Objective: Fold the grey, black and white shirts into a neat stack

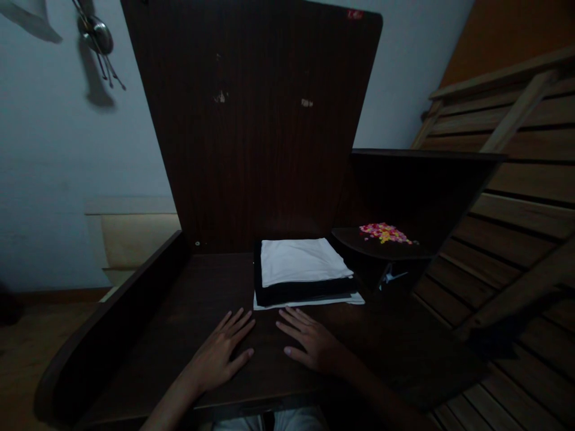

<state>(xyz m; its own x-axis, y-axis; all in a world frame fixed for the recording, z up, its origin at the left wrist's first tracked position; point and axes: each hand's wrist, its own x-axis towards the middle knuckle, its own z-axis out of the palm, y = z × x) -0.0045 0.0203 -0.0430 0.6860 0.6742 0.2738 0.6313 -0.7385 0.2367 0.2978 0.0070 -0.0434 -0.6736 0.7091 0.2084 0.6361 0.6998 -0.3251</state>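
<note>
While the left hand and right hand rest flat — grip spread — folded cloths lie just ahead, beside a shelf.

My left hand and right hand lie palm-down on the dark desk. Just beyond them sits a stack of folded cloth, white on top.

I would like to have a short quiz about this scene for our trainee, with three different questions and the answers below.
1. On which piece of furniture are the left hand and the right hand laid?
2. True or false: the top layer of the cloth pile is red.
3. Where do the small colourful pieces lie? A) in front of the left hand; B) on the curved shelf; C) on top of the cloth pile.

Key: 1. The desk. 2. False, it is white. 3. B.
</note>
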